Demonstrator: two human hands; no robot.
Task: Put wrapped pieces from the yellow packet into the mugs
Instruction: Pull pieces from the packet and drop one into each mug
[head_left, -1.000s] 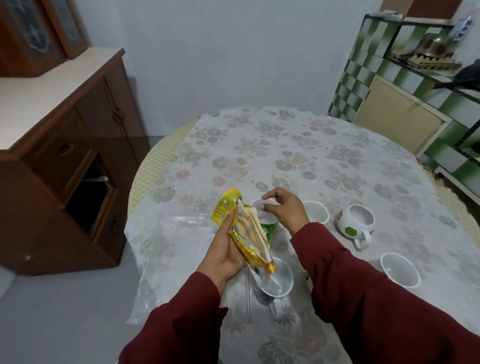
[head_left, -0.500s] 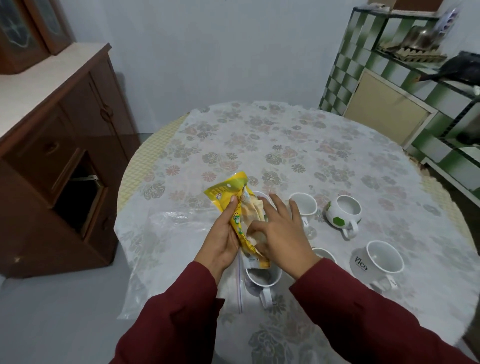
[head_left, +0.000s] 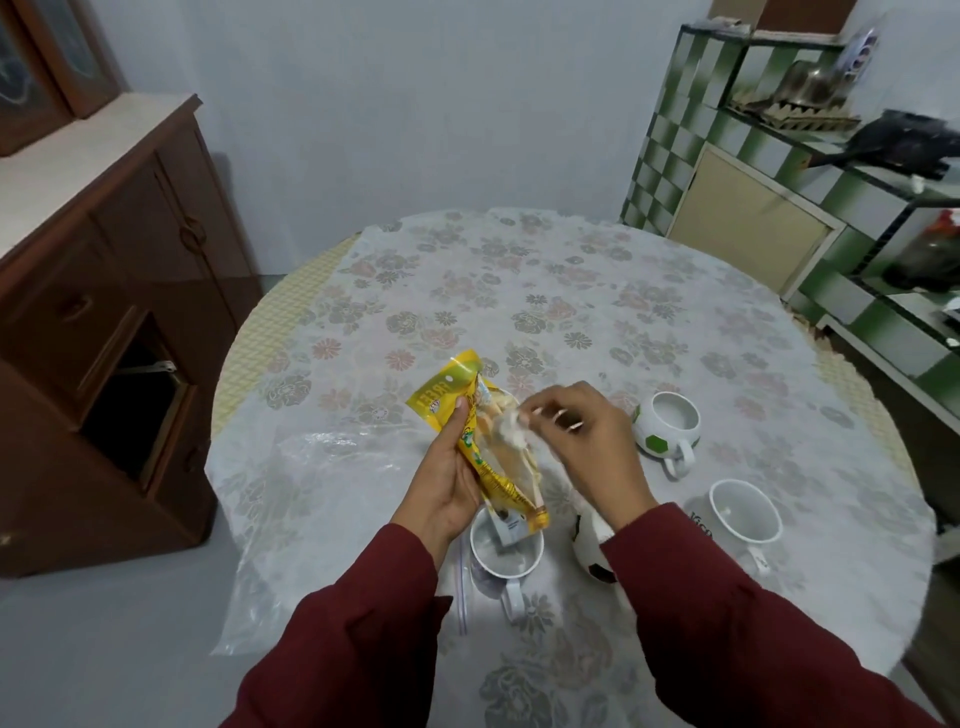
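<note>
My left hand (head_left: 444, 480) grips the yellow packet (head_left: 470, 431), tilted above the table with its open side to the right. My right hand (head_left: 587, 441) pinches a pale wrapped piece (head_left: 510, 429) at the packet's mouth. Below the packet stands a white mug (head_left: 506, 556) with a small wrapped piece inside. A football-patterned mug (head_left: 589, 551) is partly hidden under my right wrist. A white and green mug (head_left: 667, 423) and a plain white mug (head_left: 745, 512) stand to the right. Another mug is mostly hidden behind the packet.
The round table (head_left: 545, 291) has a floral cloth under clear plastic. A clear zip bag (head_left: 311, 519) hangs over its near left edge. A dark wooden cabinet (head_left: 98, 322) stands at the left, and a green checkered counter (head_left: 779, 208) at the right.
My right hand went from a mug behind the packet into the packet's mouth, and now comes out holding a wrapped piece. The view has shifted so more mugs show at the right.
</note>
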